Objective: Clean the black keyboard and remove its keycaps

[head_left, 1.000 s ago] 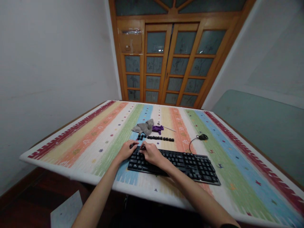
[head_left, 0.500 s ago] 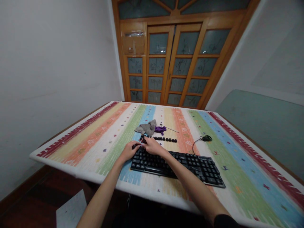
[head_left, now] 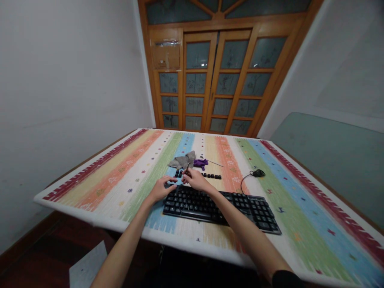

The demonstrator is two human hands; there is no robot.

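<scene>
A black keyboard [head_left: 204, 205] lies near the front edge of the table, its upper left corner partly hidden by my hands. My left hand [head_left: 162, 189] rests at that corner, thumb and forefinger apart with nothing visible between them. Just right of it, my right hand [head_left: 193, 179] is closed on a slim dark tool [head_left: 188, 168] that points upward; its exact kind is too small to make out. Behind my hands runs a row of loose black keycaps [head_left: 212, 176], partly covered by my right hand.
Beyond the keycaps lie a grey cloth [head_left: 182, 161], a purple cloth [head_left: 200, 163] and a thin rod [head_left: 215, 163]. The keyboard's bundled cable [head_left: 258, 173] sits to the right on the striped tablecloth [head_left: 114, 180]. Wooden doors [head_left: 207, 80] stand behind the table.
My hands, which met at the keyboard's upper left, have come slightly apart. My right hand has moved a little right and up with the slim tool; my left fingers have spread.
</scene>
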